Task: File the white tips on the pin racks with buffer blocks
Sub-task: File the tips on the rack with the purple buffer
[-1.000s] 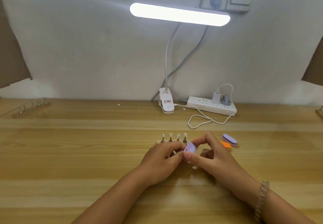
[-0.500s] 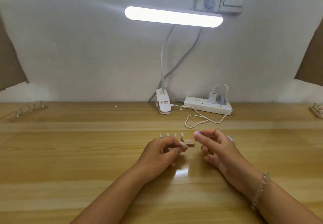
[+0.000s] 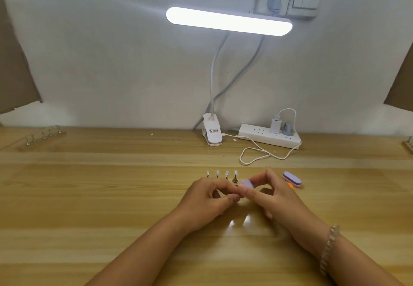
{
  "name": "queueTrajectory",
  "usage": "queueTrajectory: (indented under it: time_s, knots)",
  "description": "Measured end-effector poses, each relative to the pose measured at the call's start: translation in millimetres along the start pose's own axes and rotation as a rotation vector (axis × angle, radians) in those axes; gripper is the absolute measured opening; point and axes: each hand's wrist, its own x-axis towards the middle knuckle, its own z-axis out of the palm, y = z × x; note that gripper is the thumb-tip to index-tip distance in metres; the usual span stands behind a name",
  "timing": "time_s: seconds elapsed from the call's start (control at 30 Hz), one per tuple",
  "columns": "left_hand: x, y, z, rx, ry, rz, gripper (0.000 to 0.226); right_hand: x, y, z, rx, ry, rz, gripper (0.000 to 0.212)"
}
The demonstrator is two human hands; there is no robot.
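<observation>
A small pin rack (image 3: 221, 175) with several upright pins carrying white tips stands on the wooden desk, just beyond my hands. My left hand (image 3: 207, 198) has its fingers curled, pinching a small tip that is mostly hidden between thumb and fingers. My right hand (image 3: 272, 194) pinches a purple buffer block (image 3: 247, 183) between thumb and index finger, held against my left fingertips. The two hands touch in front of the rack's right end.
Two more buffer blocks, purple on pink (image 3: 291, 179) and orange (image 3: 290, 185), lie right of my right hand. Another pin rack (image 3: 42, 138) sits far left, a third (image 3: 407, 144) at the right edge. A clip lamp (image 3: 212, 135), power strip (image 3: 268, 136) and white cable (image 3: 257, 154) occupy the back.
My right hand, which had drawn apart to the right half a second ago, has come back against my left fingertips with the purple block. The view has shifted slightly.
</observation>
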Motion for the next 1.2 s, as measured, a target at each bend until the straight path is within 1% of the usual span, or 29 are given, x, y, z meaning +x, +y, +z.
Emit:
queueTrajectory:
  time_s: [0.03,0.17,0.23,0.3,0.37,0.43,0.5,0.57,0.63,0.7,0.8,0.9,0.93,1.0,1.07,1.13,1.2]
  knots:
    - [0,0,-1,-0.002,0.005,0.003,0.014,2,0,0,-0.005,0.003,-0.002,0.052]
    - [-1,-1,-1,0.019,-0.011,0.025,0.011,-1,0,-2,-0.020,-0.096,-0.007,0.045]
    - [-1,0,0,0.035,0.002,0.029,0.008,0,-1,-2,-0.019,-0.047,0.015,0.046]
    - [-1,1,0,0.027,0.006,0.030,0.008,4,-1,1,-0.037,0.000,0.038,0.040]
    - [-3,1,0,0.017,0.000,0.035,0.008,4,-2,1,-0.069,-0.048,0.052,0.038]
    - [-3,3,0,0.015,0.003,0.044,0.015,1,-2,-5,-0.062,-0.133,0.052,0.045]
    - [-2,4,0,0.008,0.015,0.042,0.014,0,-1,-9,-0.032,-0.166,0.047,0.048]
    - [-1,3,0,-0.015,0.032,0.038,0.011,3,-1,-7,0.000,-0.084,0.059,0.044]
    - [-1,3,0,-0.064,0.029,0.031,0.007,6,0,-3,0.109,0.023,0.101,0.042]
    - [-1,4,1,-0.072,0.007,0.025,0.006,8,0,-3,0.218,0.020,0.124,0.043]
    - [-1,2,1,-0.031,-0.023,0.034,0.006,2,1,-7,0.059,-0.076,0.046,0.038]
    - [0,2,-3,-0.088,-0.010,0.014,0.011,-1,2,-8,-0.018,-0.180,0.004,0.039]
    - [0,2,-3,-0.087,-0.008,0.015,0.012,-1,2,-8,-0.016,-0.173,-0.005,0.039]
    - [1,2,-1,-0.030,-0.013,0.023,0.015,0,3,-5,0.004,-0.084,-0.013,0.037]
    - [1,0,1,0.031,-0.020,0.027,0.016,0,5,-3,0.008,-0.027,-0.026,0.029]
    - [0,-2,1,0.036,-0.027,0.024,0.015,-2,6,-2,-0.014,-0.071,-0.046,0.022]
    - [0,-3,0,0.036,-0.030,0.029,0.015,-3,4,-4,-0.026,-0.132,-0.044,0.024]
